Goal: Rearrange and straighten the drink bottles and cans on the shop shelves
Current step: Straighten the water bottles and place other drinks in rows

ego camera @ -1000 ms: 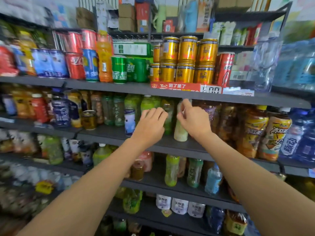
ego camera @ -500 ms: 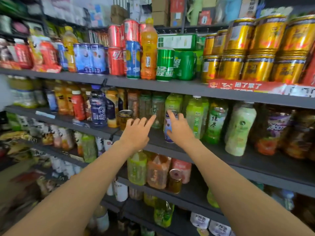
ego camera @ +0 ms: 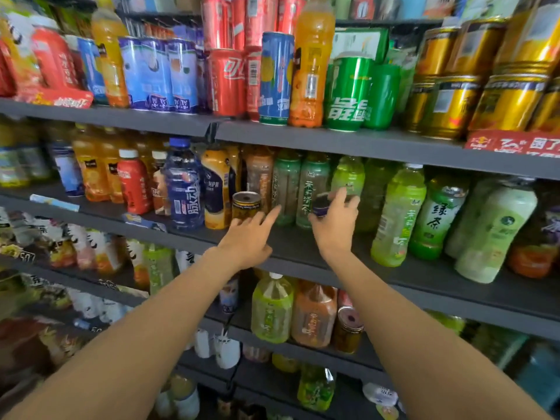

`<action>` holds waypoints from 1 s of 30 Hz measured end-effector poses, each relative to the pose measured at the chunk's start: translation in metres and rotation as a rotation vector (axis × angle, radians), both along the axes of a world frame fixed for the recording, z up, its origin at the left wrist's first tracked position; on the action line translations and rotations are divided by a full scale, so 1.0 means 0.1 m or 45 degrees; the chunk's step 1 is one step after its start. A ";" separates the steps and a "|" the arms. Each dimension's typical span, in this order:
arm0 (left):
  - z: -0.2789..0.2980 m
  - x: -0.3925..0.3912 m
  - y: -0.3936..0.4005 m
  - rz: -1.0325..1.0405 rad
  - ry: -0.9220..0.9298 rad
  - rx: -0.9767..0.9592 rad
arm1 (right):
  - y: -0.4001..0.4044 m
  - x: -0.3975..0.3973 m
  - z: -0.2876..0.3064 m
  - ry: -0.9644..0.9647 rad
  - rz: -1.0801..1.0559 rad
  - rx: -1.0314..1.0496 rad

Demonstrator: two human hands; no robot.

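While the right hand (ego camera: 333, 228) curls round a small dark can (ego camera: 321, 205) on the middle shelf (ego camera: 424, 277), the left hand (ego camera: 248, 237) is open, fingers extended, a yellow-labelled can (ego camera: 246, 205) just beyond its fingertips, green tea bottles (ego camera: 313, 189) behind.

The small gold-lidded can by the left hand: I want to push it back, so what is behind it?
Behind the small gold-lidded can stands a brown tea bottle; the bottle's base is hidden by the can, and the row's depth cannot be seen.
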State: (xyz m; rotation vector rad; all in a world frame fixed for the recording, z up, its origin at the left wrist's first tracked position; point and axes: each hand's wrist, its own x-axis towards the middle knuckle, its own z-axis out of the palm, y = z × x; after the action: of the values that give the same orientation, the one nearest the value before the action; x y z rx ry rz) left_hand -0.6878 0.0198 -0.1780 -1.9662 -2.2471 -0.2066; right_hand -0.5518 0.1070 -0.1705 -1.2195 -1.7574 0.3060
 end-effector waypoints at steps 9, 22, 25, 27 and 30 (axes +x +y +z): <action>0.43 -1.06 -0.88 -0.279 -0.580 0.206 | -1.38 -1.37 0.40 0.337 0.228 0.265; 1.54 -2.91 -1.60 -0.169 -0.706 1.030 | -1.98 -3.25 1.92 0.267 0.899 0.202; 1.73 -3.05 -1.47 -0.223 -0.667 0.956 | -1.82 -3.37 2.10 0.272 0.794 0.255; 1.93 -3.04 -1.29 -0.256 -0.681 0.919 | -1.64 -3.41 2.24 0.317 0.649 0.296; 2.21 -3.00 -0.95 -0.241 -0.587 0.833 | -1.27 -3.41 2.44 0.458 0.420 0.319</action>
State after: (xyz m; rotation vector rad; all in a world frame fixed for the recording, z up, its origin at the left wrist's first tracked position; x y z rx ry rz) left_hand -0.9878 -0.0756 0.0430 -1.8604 -1.8328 -1.3426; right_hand -0.8928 -0.0196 0.0732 -0.6476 -1.6161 0.4517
